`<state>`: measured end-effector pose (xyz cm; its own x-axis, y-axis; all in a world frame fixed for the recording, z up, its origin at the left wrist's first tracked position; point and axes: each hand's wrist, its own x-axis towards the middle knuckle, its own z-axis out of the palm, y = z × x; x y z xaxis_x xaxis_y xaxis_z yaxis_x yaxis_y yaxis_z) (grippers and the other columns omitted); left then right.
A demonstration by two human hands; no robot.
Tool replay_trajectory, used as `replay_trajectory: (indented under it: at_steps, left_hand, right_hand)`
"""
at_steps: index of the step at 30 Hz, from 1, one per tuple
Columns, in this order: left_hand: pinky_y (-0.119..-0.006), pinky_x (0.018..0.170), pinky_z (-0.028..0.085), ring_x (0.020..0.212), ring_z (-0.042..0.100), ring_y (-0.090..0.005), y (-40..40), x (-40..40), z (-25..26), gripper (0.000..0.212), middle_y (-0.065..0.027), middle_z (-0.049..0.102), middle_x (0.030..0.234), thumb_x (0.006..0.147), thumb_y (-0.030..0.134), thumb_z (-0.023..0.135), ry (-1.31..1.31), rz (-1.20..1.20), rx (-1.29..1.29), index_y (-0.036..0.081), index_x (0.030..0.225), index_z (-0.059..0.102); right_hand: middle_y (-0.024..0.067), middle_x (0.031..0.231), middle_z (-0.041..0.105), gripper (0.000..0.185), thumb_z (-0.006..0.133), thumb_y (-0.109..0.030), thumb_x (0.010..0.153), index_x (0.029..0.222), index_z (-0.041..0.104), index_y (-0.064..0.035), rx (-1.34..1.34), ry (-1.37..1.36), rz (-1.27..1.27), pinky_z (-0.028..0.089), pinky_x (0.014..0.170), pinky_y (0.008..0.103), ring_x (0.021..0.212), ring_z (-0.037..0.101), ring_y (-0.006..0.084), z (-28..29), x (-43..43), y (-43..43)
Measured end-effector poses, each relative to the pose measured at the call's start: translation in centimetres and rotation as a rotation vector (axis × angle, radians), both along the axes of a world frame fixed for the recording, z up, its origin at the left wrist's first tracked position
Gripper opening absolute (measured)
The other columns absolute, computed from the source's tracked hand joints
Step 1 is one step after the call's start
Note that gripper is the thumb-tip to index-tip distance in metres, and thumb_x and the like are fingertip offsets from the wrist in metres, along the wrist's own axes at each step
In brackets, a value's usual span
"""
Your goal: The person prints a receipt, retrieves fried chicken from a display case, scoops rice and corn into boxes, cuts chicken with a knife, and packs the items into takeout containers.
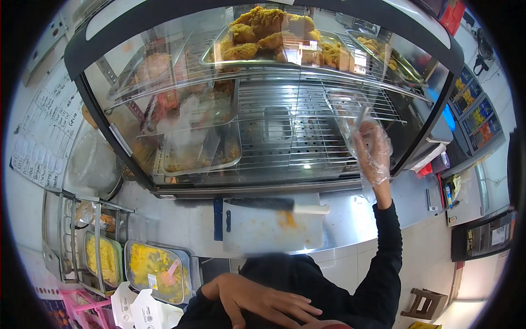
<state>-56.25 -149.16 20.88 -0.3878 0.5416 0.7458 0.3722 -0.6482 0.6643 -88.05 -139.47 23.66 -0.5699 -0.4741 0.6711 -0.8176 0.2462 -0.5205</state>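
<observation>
My right hand (372,144), in a clear plastic glove, reaches up to the right part of the glass front of a heated food display cabinet (230,191). A narrow grey shape shows by its fingertips; whether it is held or a reflection I cannot tell. Bare and with fingers spread, my left hand (263,298) lies low before my dark clothing. Between me and the cabinet is a stained white cutting board (267,234). A large knife with a pale handle (312,209) lies across the board's far edge.
Fried chicken (259,31) is piled on a tray on the cabinet's upper rack. A crumb-strewn metal tray (201,164) sits lower left. At left are a tub of yellow food (141,263) with a pink scoop (169,274), a metal rack (61,230) and white cartons (146,310).
</observation>
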Motion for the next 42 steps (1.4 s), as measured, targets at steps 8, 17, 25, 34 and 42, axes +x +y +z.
replay_trajectory:
  at_steps: [8,17,25,34,42]
  left_hand:
    - [-0.052,0.107,0.018,0.131,0.031,-0.0408,-3.8,1.8,-1.8,0.089,-0.0284,0.035,0.139,0.084,0.068,0.040,-0.457,0.251,0.054,-0.006,0.133,0.040]
    - [-0.045,0.106,0.026,0.122,0.043,-0.0311,-7.1,0.5,-3.6,0.075,-0.0191,0.049,0.123,0.085,0.059,0.050,-0.810,0.710,0.102,-0.004,0.125,0.047]
    - [-0.044,0.105,0.027,0.121,0.045,-0.0287,-8.5,0.2,-4.3,0.068,-0.0173,0.050,0.121,0.088,0.053,0.051,-0.821,0.776,0.121,-0.004,0.125,0.046]
    - [-0.033,0.101,0.035,0.115,0.048,-0.0188,-5.4,-0.4,-8.9,0.045,-0.0082,0.049,0.126,0.093,0.031,0.053,-0.988,0.644,-0.200,0.004,0.129,0.046]
    - [-0.032,0.089,0.043,0.101,0.055,-0.0180,-5.7,8.7,-16.6,0.035,-0.0098,0.057,0.114,0.088,0.020,0.061,-1.246,1.421,-0.342,0.004,0.118,0.054]
  right_hand:
    - [0.0100,0.104,0.061,0.031,0.050,-0.026,0.095,0.109,0.059,-0.0005,-0.038,0.151,-0.009,0.043,0.087,0.0296,0.098,0.056,0.0171,12.3,-8.1,-3.6]
    - [0.0098,0.110,0.058,0.033,0.050,-0.027,0.095,0.115,0.055,-0.0015,0.501,-0.060,-0.086,0.042,0.089,0.0300,0.104,0.054,0.0171,17.6,-24.0,-12.5]
    - [0.0097,0.115,0.056,0.036,0.050,-0.028,0.095,0.121,0.052,-0.0024,0.505,-0.063,-0.165,0.042,0.091,0.0303,0.108,0.053,0.0172,14.3,-24.6,-9.8]
    - [0.0096,0.122,0.054,0.041,0.050,-0.029,0.095,0.128,0.049,-0.0034,0.087,0.025,-0.227,0.042,0.093,0.0307,0.113,0.050,0.0172,11.8,-15.3,0.6]
    - [0.0097,0.117,0.057,0.045,0.056,-0.031,0.092,0.126,0.049,-0.0023,-0.006,-1.021,0.160,0.046,0.091,0.0333,0.108,0.054,0.0186,-3.0,-3.1,11.3]
